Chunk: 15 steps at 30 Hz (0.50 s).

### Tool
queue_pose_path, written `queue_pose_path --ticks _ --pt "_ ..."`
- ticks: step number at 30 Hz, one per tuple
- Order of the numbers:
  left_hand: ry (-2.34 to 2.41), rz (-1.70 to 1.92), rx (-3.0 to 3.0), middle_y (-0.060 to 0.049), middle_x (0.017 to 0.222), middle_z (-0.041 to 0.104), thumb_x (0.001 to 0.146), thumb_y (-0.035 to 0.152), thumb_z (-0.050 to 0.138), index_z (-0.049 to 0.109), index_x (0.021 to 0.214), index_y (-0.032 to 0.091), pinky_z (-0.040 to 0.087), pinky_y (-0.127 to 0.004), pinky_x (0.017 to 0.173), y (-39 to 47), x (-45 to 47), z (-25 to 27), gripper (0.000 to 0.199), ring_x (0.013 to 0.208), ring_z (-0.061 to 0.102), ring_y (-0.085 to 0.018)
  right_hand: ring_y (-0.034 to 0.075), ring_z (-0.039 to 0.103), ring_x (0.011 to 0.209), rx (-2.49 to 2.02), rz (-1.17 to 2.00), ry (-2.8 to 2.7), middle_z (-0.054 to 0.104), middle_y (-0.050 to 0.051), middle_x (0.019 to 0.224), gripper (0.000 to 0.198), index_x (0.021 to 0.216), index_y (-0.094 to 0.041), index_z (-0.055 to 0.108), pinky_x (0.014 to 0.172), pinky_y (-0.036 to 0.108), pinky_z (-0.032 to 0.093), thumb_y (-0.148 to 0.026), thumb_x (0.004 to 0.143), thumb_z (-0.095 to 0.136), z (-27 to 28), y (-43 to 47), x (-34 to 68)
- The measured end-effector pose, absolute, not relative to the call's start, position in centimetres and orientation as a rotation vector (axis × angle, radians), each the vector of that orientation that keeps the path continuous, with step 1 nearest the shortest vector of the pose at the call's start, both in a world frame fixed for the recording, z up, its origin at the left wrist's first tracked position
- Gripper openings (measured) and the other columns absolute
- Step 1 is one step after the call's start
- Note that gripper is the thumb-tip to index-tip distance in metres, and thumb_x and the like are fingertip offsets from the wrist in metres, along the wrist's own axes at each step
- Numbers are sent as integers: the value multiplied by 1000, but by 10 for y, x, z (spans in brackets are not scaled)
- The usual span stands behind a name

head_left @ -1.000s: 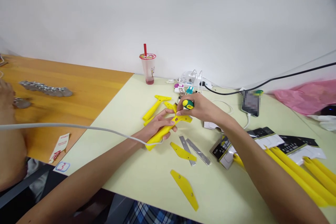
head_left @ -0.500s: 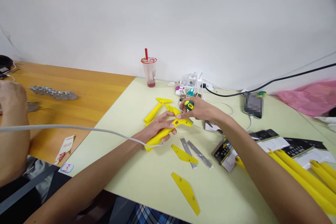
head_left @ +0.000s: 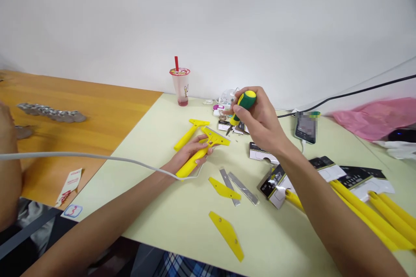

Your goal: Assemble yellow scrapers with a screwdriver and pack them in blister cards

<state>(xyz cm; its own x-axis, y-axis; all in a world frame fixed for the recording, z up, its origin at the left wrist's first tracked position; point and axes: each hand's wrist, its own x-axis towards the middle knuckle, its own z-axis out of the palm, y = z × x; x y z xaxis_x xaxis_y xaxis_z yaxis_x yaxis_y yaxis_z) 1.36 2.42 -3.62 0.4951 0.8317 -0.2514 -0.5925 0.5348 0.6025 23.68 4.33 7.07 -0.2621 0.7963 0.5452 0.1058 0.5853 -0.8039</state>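
Note:
My left hand (head_left: 191,152) is closed around the handle of a yellow scraper (head_left: 192,164), its wide head pointing away to the right. Raised above the tabletop, my right hand (head_left: 260,117) grips a green and yellow screwdriver (head_left: 246,101) with its tip slanting down toward the scraper head, apart from it. Just beyond my left hand lies another yellow scraper (head_left: 186,137). Nearer me are two yellow cover plates (head_left: 225,188) with holes, one by itself and one lying over a thin metal blade. A second metal blade (head_left: 243,188) rests beside them.
Black and white packages (head_left: 276,184) and several yellow handles (head_left: 357,214) lie at the right. A cup with a straw (head_left: 181,88) and a phone (head_left: 305,127) stand out farther back. A grey cable (head_left: 130,160) crosses over my left forearm. Another person's arm (head_left: 8,173) is at the left edge.
My right hand has lifted the screwdriver up and away from the scraper head. The scraper in my left hand now shows its head uncovered by the right hand.

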Motion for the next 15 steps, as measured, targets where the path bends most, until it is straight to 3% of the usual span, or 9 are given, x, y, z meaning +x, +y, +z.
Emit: queue_pose_path --ticks 2,7,15 --pt "571 906 470 -16 117 75 87 7 76 55 132 18 41 -13 42 24 15 -35 51 72 72 -12 21 71 102 -657 813 -1691 63 3 115 36 116 -31 52 88 38 61 -55 101 75 67 43 229" --pt "592 884 445 -19 121 77 87 6 75 50 142 16 39 -13 39 22 17 -30 61 71 74 -13 20 74 96 -581 848 -1640 65 2 109 40 114 -30 51 84 37 62 -52 99 80 57 44 217" --pt "582 894 431 -21 127 75 85 5 77 51 140 15 38 -13 38 21 18 -28 61 75 73 -13 20 74 97 -640 822 -1676 66 3 110 42 114 -30 50 90 41 65 -57 99 79 48 47 216"
